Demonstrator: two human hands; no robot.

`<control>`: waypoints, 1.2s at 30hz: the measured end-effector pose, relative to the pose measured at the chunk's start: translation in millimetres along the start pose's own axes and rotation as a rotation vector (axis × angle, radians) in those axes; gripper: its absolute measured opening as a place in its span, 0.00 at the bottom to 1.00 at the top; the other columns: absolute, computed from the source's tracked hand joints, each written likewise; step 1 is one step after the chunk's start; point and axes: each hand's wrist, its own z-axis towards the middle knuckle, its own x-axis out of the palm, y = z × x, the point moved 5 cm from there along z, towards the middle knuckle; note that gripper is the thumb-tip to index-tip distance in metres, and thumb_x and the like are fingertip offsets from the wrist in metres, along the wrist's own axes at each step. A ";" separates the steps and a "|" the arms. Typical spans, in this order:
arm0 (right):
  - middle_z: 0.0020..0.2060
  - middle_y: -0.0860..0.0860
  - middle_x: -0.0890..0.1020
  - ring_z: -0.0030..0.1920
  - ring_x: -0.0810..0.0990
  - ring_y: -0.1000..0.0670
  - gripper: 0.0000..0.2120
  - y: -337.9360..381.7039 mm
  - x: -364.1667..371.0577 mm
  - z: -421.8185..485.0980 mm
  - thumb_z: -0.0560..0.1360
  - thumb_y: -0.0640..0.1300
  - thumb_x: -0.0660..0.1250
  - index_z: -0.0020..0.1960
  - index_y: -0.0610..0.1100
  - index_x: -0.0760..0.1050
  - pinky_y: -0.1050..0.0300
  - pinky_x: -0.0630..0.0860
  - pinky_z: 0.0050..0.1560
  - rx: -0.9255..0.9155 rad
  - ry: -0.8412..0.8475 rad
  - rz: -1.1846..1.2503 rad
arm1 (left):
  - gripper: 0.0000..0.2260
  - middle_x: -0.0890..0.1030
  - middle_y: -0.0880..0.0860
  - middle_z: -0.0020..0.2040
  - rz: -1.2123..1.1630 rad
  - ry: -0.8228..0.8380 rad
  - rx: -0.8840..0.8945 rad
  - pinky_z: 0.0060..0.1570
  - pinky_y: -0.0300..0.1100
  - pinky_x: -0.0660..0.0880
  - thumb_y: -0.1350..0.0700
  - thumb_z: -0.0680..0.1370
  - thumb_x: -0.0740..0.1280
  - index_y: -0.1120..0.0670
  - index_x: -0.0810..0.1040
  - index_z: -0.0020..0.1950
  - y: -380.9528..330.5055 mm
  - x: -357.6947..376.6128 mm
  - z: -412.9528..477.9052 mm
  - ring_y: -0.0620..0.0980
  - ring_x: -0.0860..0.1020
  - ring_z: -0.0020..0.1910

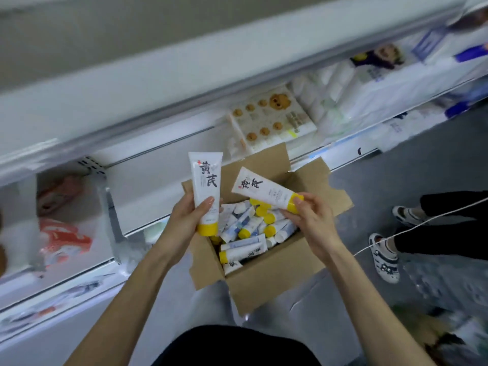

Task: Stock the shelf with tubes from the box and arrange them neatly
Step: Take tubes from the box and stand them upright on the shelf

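Nearest the camera, two bare forearms reach forward over the floor. The left hand grips one tube upright, yellow cap down, its thumb across the lower body and its fingers curled round the back. The right hand pinches the second tube at its yellow cap end, fingers closed on it, with the crimped end tilted up and to the left. Both tubes hang just above the open cardboard box, which stands on the floor against the shelf's front edge. Inside lie many more tubes in a jumbled heap.

These look light and soft-walled, with a smooth, probably slippery skin. The body would dent if squeezed. The firm cap or shoulder seems the surer place to grip, and the flat cap likely lets each tube stand.

Beyond the box runs the white shelf. Further along it sit a biscuit pack and wrapped paper rolls, both blurred. Another person's shoes stand to the right.
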 end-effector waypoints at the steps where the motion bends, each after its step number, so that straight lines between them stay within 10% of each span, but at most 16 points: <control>1: 0.48 0.40 0.80 0.45 0.84 0.47 0.04 3.1 2.4 -9.1 0.78 0.36 0.61 0.51 0.36 0.71 0.58 0.81 0.46 0.026 0.006 0.086 | 0.12 0.84 0.50 0.49 -0.008 -0.009 0.026 0.46 0.42 0.77 0.60 0.78 0.63 0.51 0.75 0.60 -7.8 2.2 -8.3 0.47 0.82 0.46; 6: 0.55 0.41 0.82 0.54 0.82 0.47 0.13 23.0 25.5 -52.4 0.79 0.34 0.56 0.61 0.35 0.73 0.59 0.80 0.47 0.168 0.239 0.379 | 0.11 0.83 0.50 0.53 -0.167 -0.058 0.094 0.51 0.47 0.76 0.56 0.78 0.61 0.48 0.75 0.59 -26.2 25.0 -52.1 0.50 0.81 0.51; 13: 0.51 0.38 0.82 0.50 0.82 0.45 0.32 70.2 69.8 -95.4 0.54 0.40 0.81 0.55 0.33 0.78 0.52 0.79 0.54 0.176 0.666 0.292 | 0.15 0.81 0.56 0.56 -0.369 -0.133 0.202 0.63 0.55 0.70 0.52 0.75 0.60 0.54 0.75 0.61 -58.9 41.2 -101.4 0.56 0.78 0.58; 20: 0.56 0.33 0.79 0.57 0.79 0.38 0.43 108.2 128.5 -113.7 0.52 0.36 0.82 0.63 0.32 0.68 0.51 0.79 0.51 0.159 0.802 0.244 | 0.11 0.84 0.53 0.51 -0.286 -0.146 0.397 0.49 0.43 0.78 0.56 0.77 0.59 0.53 0.77 0.57 -114.0 13.3 -129.4 0.51 0.82 0.52; 30: 0.55 0.49 0.82 0.55 0.81 0.51 0.26 166.2 251.9 -106.9 0.65 0.37 0.72 0.62 0.47 0.72 0.58 0.79 0.50 -0.235 0.852 -0.270 | 0.10 0.82 0.54 0.55 -0.172 -0.305 0.569 0.54 0.48 0.77 0.63 0.77 0.64 0.56 0.78 0.57 -201.1 -106.4 -114.1 0.53 0.80 0.55; 36: 0.50 0.50 0.81 0.46 0.82 0.55 0.23 174.7 337.1 -72.5 0.69 0.29 0.71 0.60 0.44 0.70 0.65 0.78 0.42 -0.387 0.760 -0.377 | 0.16 0.81 0.51 0.52 -0.147 -0.490 0.605 0.47 0.33 0.77 0.69 0.71 0.69 0.59 0.76 0.57 -242.6 -192.6 -79.7 0.43 0.81 0.48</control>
